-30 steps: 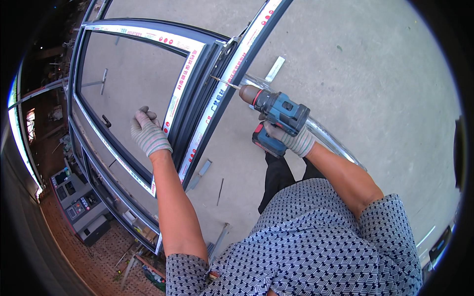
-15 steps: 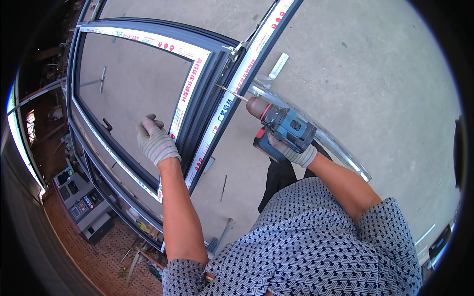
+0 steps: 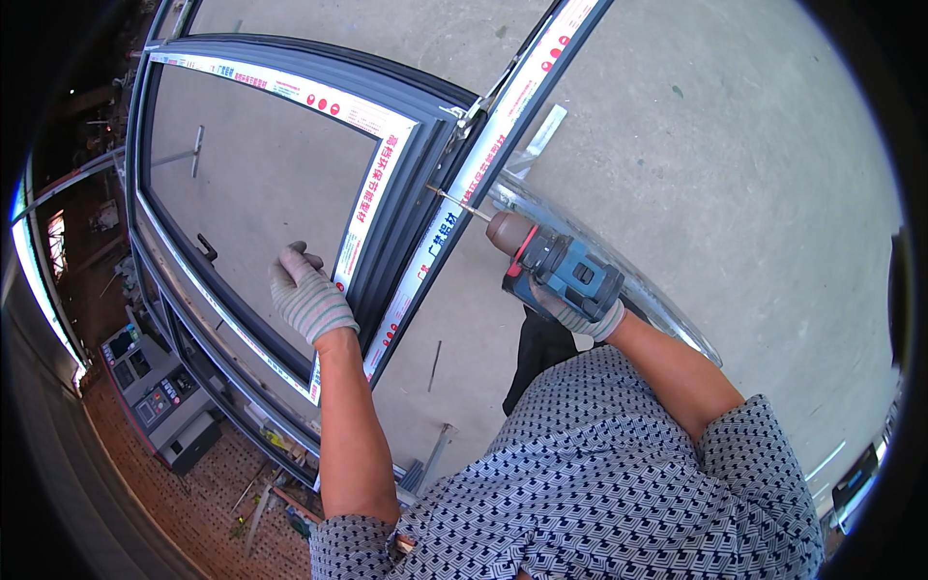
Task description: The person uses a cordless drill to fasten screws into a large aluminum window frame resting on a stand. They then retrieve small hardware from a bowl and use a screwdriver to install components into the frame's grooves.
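holding blue drill [image 3: 572,269] in right hand [image 3: 578,313]

A grey machine [image 3: 159,394] stands on brick paving [image 3: 198,498], lower left; a dark strip [image 3: 435,365] lies on concrete floor [image 3: 773,184], lower centre.

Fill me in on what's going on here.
A person in gloves is working at a large dark window-like frame with printed white film on its bars. The right hand grips a blue cordless drill, its long bit reaching across a film-covered bar; whether the tip touches anything is unclear. The left hand, fingers curled, is by the inner panel's near bar.
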Available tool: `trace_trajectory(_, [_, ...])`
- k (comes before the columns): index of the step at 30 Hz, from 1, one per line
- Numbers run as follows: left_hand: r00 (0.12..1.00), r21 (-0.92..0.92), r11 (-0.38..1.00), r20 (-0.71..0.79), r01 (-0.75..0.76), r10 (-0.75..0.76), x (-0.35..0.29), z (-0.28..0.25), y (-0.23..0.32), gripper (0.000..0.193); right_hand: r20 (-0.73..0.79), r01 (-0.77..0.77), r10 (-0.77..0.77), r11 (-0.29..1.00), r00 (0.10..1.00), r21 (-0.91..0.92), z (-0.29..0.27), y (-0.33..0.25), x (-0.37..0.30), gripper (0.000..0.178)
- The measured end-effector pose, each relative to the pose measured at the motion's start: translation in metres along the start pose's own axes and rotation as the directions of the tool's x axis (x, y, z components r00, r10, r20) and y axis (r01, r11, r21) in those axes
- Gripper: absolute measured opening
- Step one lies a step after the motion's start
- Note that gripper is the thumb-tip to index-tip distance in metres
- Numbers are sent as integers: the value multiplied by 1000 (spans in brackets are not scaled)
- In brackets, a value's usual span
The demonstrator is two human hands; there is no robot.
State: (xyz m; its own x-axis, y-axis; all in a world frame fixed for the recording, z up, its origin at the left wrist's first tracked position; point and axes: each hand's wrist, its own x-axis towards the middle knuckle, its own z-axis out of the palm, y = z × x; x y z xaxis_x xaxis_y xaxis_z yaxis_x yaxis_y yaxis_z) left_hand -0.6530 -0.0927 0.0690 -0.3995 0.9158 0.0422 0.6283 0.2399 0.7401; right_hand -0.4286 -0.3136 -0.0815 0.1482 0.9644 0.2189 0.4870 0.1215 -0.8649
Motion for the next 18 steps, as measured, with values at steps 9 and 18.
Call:
trace_trajectory(9, [1000,-12,1000,6,-5,5,4,0,-10,35,161,-106,89,990,983,95,4,6,0,24])
trace_trajectory(18, [999,63,997,-6,-41,41,6,1,-16,34,152,-211,180,953,972,219,23,12,-2,21])
